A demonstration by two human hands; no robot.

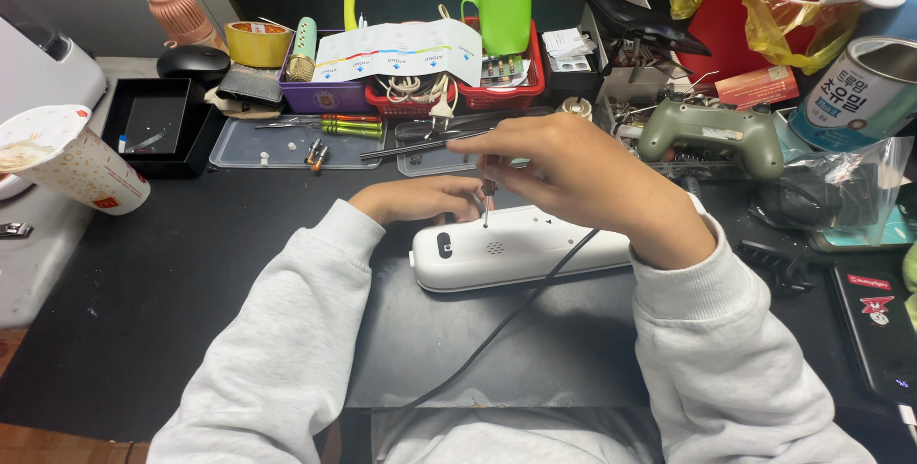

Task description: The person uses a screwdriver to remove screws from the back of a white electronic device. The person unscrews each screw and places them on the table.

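A white oblong plastic device (516, 256) lies flat on a dark mat (497, 340), with a black cable (497, 330) running from it toward me. My right hand (583, 182) is above it, fingers closed on a small screwdriver (487, 198) whose tip stands upright on the device's top face. My left hand (420, 198) rests at the device's far left edge, fingers curled against it beside the screwdriver tip. Both arms are in light grey sleeves.
A paper cup (67, 168) stands at left beside a black open box (153, 125). A clear tray (287, 144) with screwdrivers, a purple bin, a red basket (497, 91), a green cup, a green game controller (712, 131), a tin can (860, 91) and a dark phone (874, 321) crowd the desk.
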